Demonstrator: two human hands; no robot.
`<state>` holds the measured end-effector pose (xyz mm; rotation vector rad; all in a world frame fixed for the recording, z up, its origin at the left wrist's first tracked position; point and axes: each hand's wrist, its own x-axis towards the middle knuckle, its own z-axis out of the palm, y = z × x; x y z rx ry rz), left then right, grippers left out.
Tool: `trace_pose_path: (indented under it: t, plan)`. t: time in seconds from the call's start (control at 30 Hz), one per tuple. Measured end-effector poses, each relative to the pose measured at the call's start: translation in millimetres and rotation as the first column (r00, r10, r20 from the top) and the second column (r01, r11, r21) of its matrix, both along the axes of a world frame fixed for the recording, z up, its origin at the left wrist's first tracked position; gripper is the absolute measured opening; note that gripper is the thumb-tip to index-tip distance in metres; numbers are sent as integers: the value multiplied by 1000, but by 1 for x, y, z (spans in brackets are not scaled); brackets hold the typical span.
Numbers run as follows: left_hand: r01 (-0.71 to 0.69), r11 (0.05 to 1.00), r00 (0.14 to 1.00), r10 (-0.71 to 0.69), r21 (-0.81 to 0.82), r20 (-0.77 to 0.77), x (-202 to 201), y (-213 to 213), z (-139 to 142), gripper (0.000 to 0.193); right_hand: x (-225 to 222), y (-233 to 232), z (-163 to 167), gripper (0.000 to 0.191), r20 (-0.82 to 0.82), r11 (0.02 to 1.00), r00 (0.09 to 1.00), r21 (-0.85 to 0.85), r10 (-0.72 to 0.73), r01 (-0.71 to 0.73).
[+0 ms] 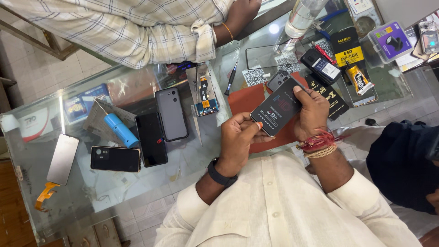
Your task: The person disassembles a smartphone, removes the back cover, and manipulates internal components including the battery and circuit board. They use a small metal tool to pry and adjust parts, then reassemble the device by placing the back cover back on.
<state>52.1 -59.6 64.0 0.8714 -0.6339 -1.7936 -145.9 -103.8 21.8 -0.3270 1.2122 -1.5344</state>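
Observation:
I hold a dark phone (276, 107) with a printed film on its face, tilted above a red mat (247, 98) on the glass table (91, 196). My left hand (238, 142), with a black watch on the wrist, grips the phone's lower left edge, thumb pressed at the corner. My right hand (313, 112), with red threads and beads on the wrist, holds the right edge, and its forefinger lies across the upper corner.
Left of the mat lie a grey phone (171, 113), two black phones (152, 139), a blue tool (120, 129), a loose screen panel (62, 159) and an opened phone (204, 91). A screwdriver (231, 77), glue tube (359, 80) and packages lie beyond. A person in a checked shirt (137, 27) leans on the far side.

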Motion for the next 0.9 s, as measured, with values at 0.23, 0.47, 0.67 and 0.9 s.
trace_pose_path:
  t: [0.23,0.47,0.67,0.9]
  plan:
    - [-26,1000,999,26,-2,-45,-1,1,-3,13,6,9,1,10,101,996,991,2,90,-91]
    - [-173,975,985,172,-137,-23,-7,6,-1,36,17,19,4,22,229,992,966,-77,118,-103]
    - [-347,843,915,400,-411,47,-21,8,3,30,33,35,1,28,355,941,875,-205,328,-270]
    - [-158,793,814,442,-589,377,6,-10,9,21,29,44,20,42,-705,920,673,-75,224,-385]
